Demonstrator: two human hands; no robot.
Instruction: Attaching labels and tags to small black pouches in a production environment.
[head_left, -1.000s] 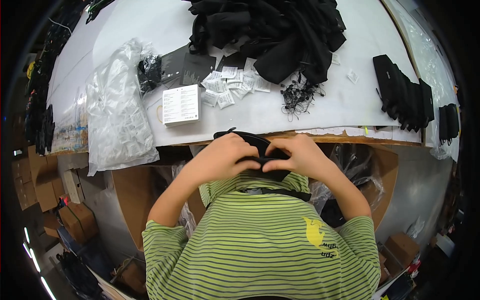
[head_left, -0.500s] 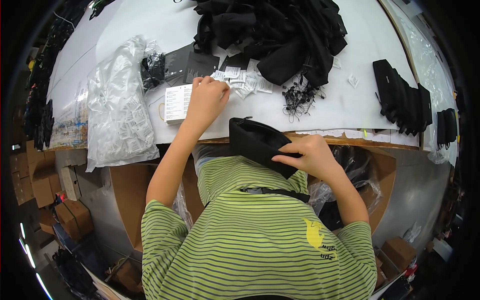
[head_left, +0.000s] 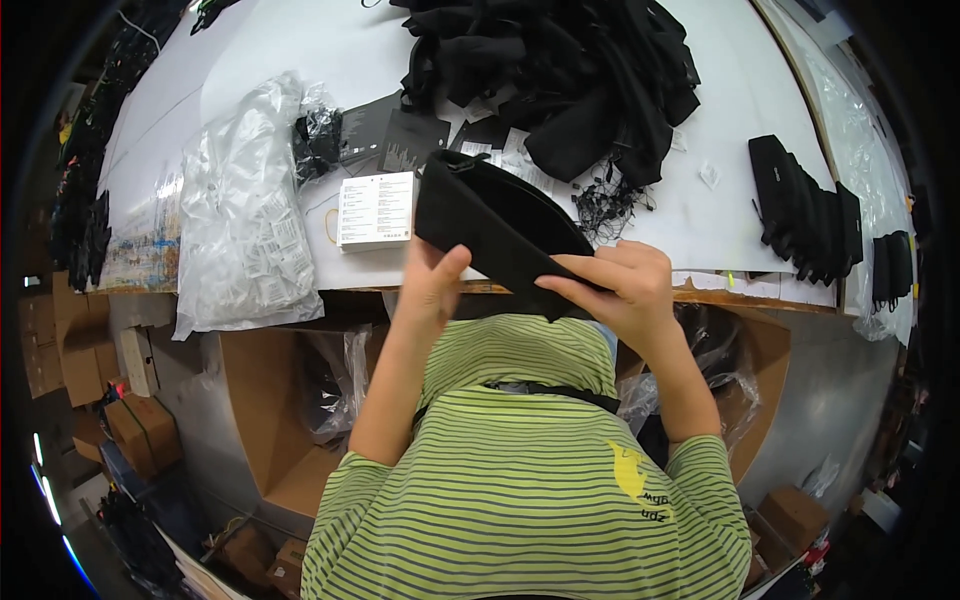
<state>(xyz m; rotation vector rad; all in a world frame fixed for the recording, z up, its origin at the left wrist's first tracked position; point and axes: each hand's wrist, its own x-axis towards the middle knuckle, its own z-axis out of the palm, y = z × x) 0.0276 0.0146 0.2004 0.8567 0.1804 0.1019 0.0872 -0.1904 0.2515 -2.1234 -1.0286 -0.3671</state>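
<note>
A black zip pouch (head_left: 490, 225) is raised at the table's front edge, its mouth gaping toward the upper right. My right hand (head_left: 628, 290) pinches the pouch's near right end between thumb and fingers. At the other end my left hand (head_left: 432, 280) grips the pouch from below, thumb on the near side and fingers hidden behind the cloth. Small white printed packets (head_left: 520, 150) lie partly covered beyond the pouch. Left of it stands a stack of white printed cards (head_left: 376, 208).
A large black heap of pouches (head_left: 560, 80) covers the far middle. A clear bag of white packets (head_left: 245, 230) lies at left, dark cards (head_left: 412, 138) beside it. Thin black cords (head_left: 608, 200) are tangled near the heap. Stacked black pouches (head_left: 800, 200) sit at right; cardboard boxes (head_left: 260, 400) stand below.
My left hand has come back from the white packets to the pouch and now grips its left end. The pouch has been lifted up and away from my body, with its mouth wider.
</note>
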